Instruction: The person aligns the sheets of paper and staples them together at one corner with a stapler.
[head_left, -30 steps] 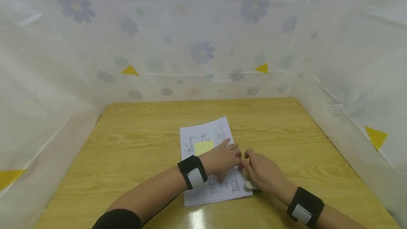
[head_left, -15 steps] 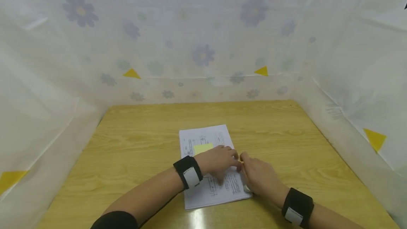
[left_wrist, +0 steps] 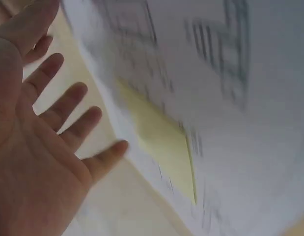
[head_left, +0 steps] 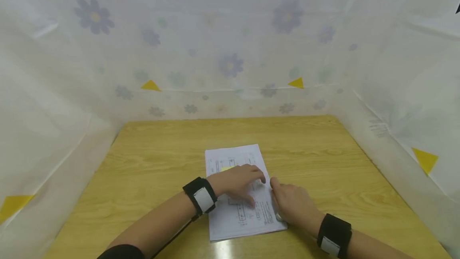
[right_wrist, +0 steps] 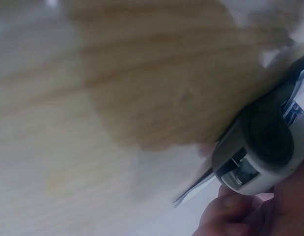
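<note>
Centrally on the light wooden table (head_left: 151, 163) lies a stack of white printed paper sheets (head_left: 248, 215), a pale yellow sticky note (left_wrist: 164, 142) on its top page. The left hand (head_left: 238, 181) rests on the stack with fingers spread and relaxed, apparently steadying it. At the stack's right edge, the right hand (head_left: 292, 205) grips a small grey-and-white stapler-like tool (right_wrist: 260, 147). No containers are present.
</note>
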